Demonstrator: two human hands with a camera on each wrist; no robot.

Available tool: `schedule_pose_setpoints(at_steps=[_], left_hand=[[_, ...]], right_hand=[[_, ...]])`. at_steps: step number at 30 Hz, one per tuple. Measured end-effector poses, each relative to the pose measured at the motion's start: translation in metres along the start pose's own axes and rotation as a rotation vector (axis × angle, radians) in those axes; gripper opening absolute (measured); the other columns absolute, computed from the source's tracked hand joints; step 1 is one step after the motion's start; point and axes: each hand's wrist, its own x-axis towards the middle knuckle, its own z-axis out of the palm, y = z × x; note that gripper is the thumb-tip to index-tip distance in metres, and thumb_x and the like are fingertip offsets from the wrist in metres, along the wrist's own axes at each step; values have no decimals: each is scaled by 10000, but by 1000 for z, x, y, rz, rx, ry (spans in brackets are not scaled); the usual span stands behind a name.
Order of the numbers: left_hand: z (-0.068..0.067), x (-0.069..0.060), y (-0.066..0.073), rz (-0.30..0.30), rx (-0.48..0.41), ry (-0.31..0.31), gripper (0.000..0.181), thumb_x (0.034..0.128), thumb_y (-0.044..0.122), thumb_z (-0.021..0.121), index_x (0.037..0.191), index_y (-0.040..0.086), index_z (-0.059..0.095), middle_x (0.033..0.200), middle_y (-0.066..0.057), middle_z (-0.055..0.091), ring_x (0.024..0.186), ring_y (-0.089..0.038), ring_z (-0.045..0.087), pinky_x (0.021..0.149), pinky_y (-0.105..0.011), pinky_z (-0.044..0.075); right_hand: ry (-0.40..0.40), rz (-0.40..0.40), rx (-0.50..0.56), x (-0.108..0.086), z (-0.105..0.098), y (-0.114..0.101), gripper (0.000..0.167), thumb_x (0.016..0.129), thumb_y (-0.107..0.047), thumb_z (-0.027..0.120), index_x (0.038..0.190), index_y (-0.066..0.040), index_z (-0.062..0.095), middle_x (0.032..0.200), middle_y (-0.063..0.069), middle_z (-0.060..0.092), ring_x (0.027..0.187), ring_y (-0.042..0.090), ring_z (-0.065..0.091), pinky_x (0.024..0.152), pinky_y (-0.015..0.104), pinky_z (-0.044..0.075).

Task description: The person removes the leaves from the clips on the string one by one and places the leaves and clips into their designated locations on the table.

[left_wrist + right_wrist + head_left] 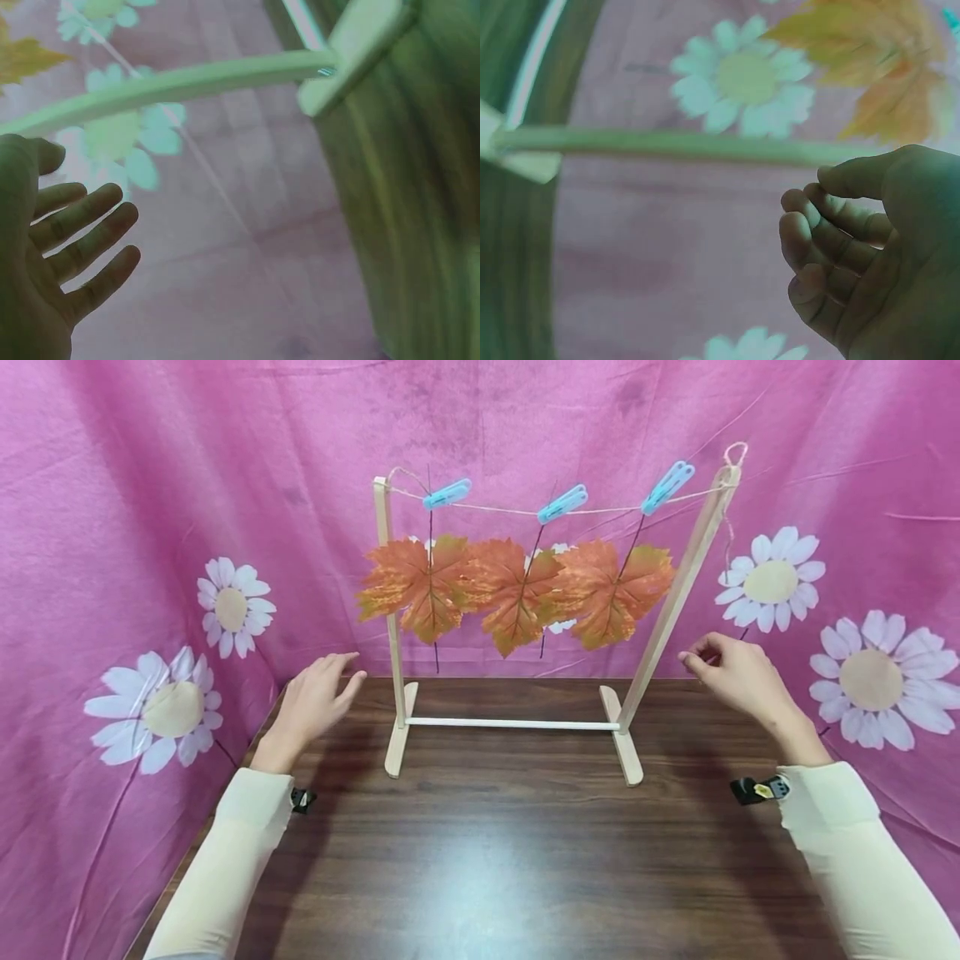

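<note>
Three orange leaves hang by their stems in a row: a left leaf [420, 589], a middle leaf [510, 589] and a right leaf [611, 589]. Blue clothespins [562, 504] clip them to a string [495, 509] that runs between the two posts of a wooden stand. My left hand [315, 697] hovers left of the left post [397, 677], apart from it, fingers spread and nothing held. To the right of the right post [675, 610], my right hand [738, 677] is in the air with loosely curled fingers; the right wrist view shows nothing in it.
The stand's feet [630, 760] rest on a dark wooden table [480, 827], joined by a white rod [510, 724]. A pink cloth [300, 460] with printed white daisies rises behind and on both sides. A string loop [735, 453] sticks up from the right post.
</note>
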Motion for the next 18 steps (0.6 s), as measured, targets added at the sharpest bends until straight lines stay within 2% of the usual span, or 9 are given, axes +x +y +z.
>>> schedule_pose_setpoints(at_steps=[2, 4, 9, 12, 18], left_hand=[[-6, 3, 8, 3, -25, 52, 332, 1058, 251, 640, 1302, 32, 692, 1208, -175, 754, 1046, -387, 739, 876, -588, 576], [-13, 7, 19, 4, -59, 95, 253, 1048, 225, 649, 1216, 51, 721, 1102, -140, 776, 935, -340, 757, 816, -559, 588], [-30, 17, 48, 0, -150, 173, 129, 1022, 174, 673, 1056, 69, 739, 896, -93, 768, 758, -275, 726, 709, -484, 571], [-37, 23, 62, 5, -188, 200, 111, 1009, 151, 689, 1012, 54, 743, 840, -93, 752, 722, -257, 704, 686, -440, 555], [-49, 33, 85, 26, -254, 243, 99, 997, 111, 696, 974, 27, 744, 799, -98, 737, 691, -224, 670, 674, -312, 509]], right_hand=[[22, -24, 29, 1, -7, -15, 309, 1059, -329, 658, 1079, -29, 727, 896, 144, 770, 673, 73, 626, 641, 290, 480], [33, -39, 64, 1, -14, -31, 284, 1055, -311, 669, 1055, -34, 731, 845, 104, 759, 611, 25, 576, 578, 241, 446], [57, -74, 118, 3, -29, -70, 260, 1042, -318, 690, 1028, -64, 740, 789, 11, 734, 586, 47, 562, 544, 229, 431], [57, -98, 134, 4, -34, -88, 256, 1035, -337, 703, 1011, -85, 740, 778, -20, 715, 601, 59, 564, 557, 220, 421], [75, -166, 141, 7, -38, -121, 212, 1027, -323, 715, 1009, -116, 757, 805, 11, 706, 652, 84, 554, 602, 200, 398]])
